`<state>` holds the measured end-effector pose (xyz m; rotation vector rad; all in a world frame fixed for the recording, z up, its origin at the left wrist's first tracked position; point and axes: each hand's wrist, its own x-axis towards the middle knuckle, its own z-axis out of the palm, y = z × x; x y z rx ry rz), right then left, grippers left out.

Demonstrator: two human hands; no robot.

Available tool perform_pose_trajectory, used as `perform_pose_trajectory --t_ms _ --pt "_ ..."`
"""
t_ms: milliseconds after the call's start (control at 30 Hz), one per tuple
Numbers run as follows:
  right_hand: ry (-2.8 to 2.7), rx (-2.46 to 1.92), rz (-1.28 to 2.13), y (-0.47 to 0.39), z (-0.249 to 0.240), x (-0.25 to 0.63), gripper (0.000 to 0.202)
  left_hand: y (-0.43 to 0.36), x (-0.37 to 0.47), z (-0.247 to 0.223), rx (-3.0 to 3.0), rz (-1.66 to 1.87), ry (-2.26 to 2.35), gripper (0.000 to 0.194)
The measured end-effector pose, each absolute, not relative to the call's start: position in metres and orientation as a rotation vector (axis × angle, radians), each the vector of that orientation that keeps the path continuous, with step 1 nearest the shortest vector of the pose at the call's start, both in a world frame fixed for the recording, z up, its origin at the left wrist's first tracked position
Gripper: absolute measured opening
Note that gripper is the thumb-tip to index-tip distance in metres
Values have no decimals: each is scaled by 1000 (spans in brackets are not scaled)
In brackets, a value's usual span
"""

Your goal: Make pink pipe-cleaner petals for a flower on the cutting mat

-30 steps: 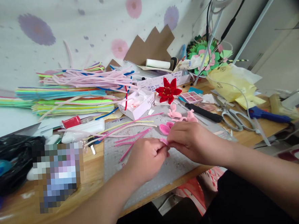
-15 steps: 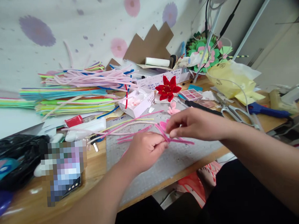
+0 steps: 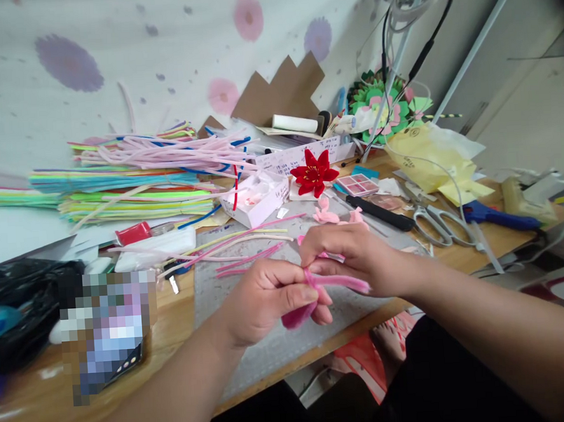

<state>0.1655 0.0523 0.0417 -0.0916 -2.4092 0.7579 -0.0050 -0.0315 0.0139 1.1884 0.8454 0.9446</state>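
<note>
Between thumb and fingers, my left hand [image 3: 272, 297] pinches a pink pipe cleaner piece [image 3: 341, 282] where its strands meet. One end sticks out to the right, and a wider folded pink part hangs below my left fingers. My right hand [image 3: 346, 255] is curled over the same piece from above, thumb and forefinger closed at the junction beside my left thumb. My fingers cover the middle of the piece. Loose pink pipe cleaners [image 3: 251, 259] lie on the grey cutting mat [image 3: 271, 352] left of my hands. Small pale pink shapes [image 3: 325, 211] rest just beyond my right hand.
Bundles of coloured pipe cleaners [image 3: 133, 204] are stacked at the back left. A red flower [image 3: 314, 173] stands behind a white box [image 3: 257, 200]. Scissors [image 3: 440, 223] and a blue-handled tool [image 3: 499, 215] lie to the right. A black plastic bag [image 3: 34, 309] sits at the left.
My hands have come closer together and slightly lower, turning the pink piece so its folded part now hangs beneath my left fingers. The pale pink shapes beyond are more exposed.
</note>
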Motion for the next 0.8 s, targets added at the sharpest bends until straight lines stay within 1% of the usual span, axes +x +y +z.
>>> perform_pose_trajectory --t_ms 167,300,500,600,667,800 --pt "-2310 -393 675 40 36 160 5 -31 -6 14 1270 1068 1038 21" --pt "-2238 -475 420 33 22 158 14 -29 -6 10 1307 1180 1191 25" --pt "-2374 -572 69 27 13 162 16 -24 -3 6 1412 1227 1347 24" --pt "-2434 -574 -147 21 17 164 14 -22 -1 3 1435 1242 1433 28" --pt "-2478 -529 -287 18 19 164 17 -21 -1 1 1448 1249 1463 29" --pt "-2575 -356 -454 20 30 162 24 -17 -4 -2 1574 1119 1476 27"
